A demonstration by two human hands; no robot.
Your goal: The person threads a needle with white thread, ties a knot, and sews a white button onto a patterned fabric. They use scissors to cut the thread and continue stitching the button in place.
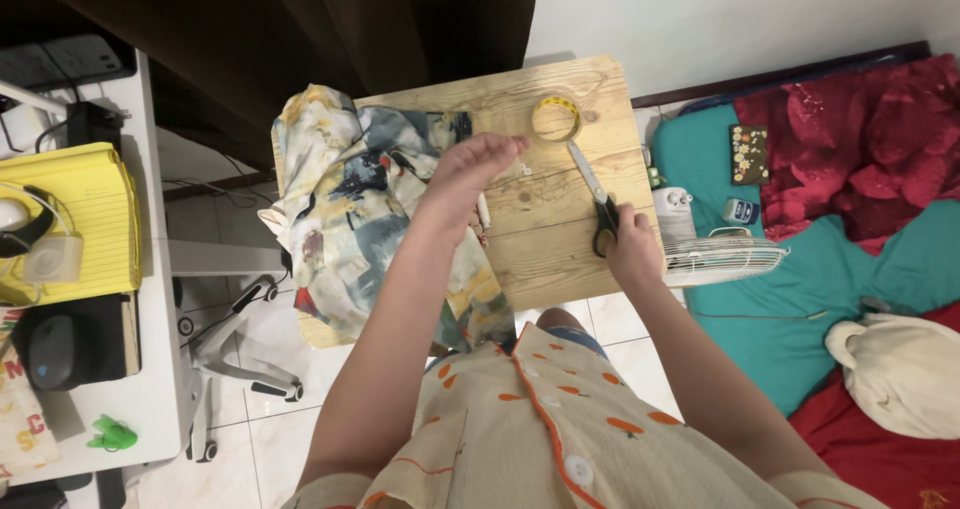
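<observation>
Scissors [597,201], black-handled, lie in the right hand [634,249] grip, blades reaching toward a tape roll [555,118] on the wooden tabletop [550,249]; left hand [465,174] pinches something small, unclear, beside patterned fabric [350,209].

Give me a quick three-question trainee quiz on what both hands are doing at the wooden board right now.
1. True or false: the right hand holds the scissors by the black handles.
2. What lies under the left hand: A) printed cloth B) a book C) a plate
3. Fill in: the scissor tips point toward the roll of ____ on the wooden board.

Key: 1 true; 2 A; 3 tape.
</observation>
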